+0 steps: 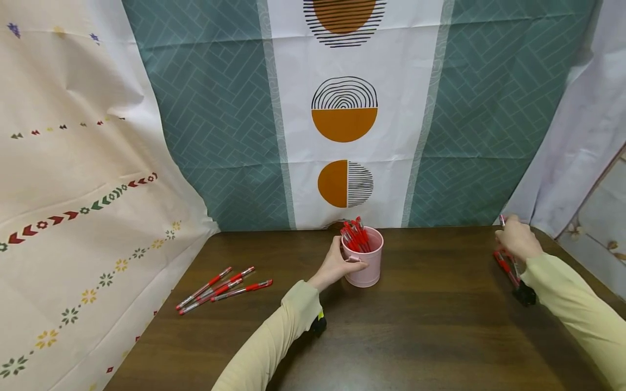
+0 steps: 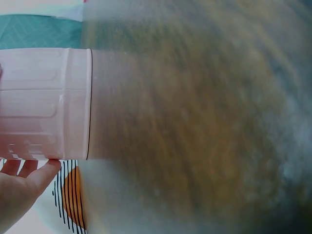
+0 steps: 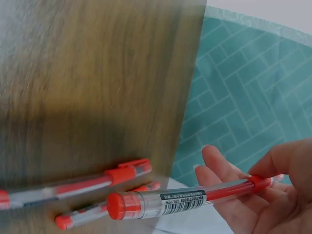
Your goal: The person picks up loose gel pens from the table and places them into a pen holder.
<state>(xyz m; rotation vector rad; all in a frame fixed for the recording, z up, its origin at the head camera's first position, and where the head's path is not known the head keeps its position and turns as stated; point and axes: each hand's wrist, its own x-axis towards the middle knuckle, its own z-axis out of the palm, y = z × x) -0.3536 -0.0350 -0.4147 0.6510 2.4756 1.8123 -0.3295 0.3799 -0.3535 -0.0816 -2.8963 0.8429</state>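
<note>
A pink cup (image 1: 368, 270) stands upright at the middle of the table, with several red pens (image 1: 357, 237) leaning inside it. My left hand (image 1: 336, 267) grips the cup from its left side, thumb across the near wall. In the left wrist view, fingertips touch the wall of the cup (image 2: 34, 105). Over at the far right, my right hand (image 1: 521, 240) holds a red gel pen (image 3: 183, 199), pinched near one end and raised off the table. Below that hand, two more red pens (image 3: 83, 189) lie on the table, one partly hidden behind the held pen.
Several red pens (image 1: 235, 292) lie in a loose group on the left of the brown wooden table (image 1: 415, 326). A green and white patterned curtain (image 1: 225, 119) hangs along the back edge. Cream printed cloth (image 1: 73, 179) borders the left side.
</note>
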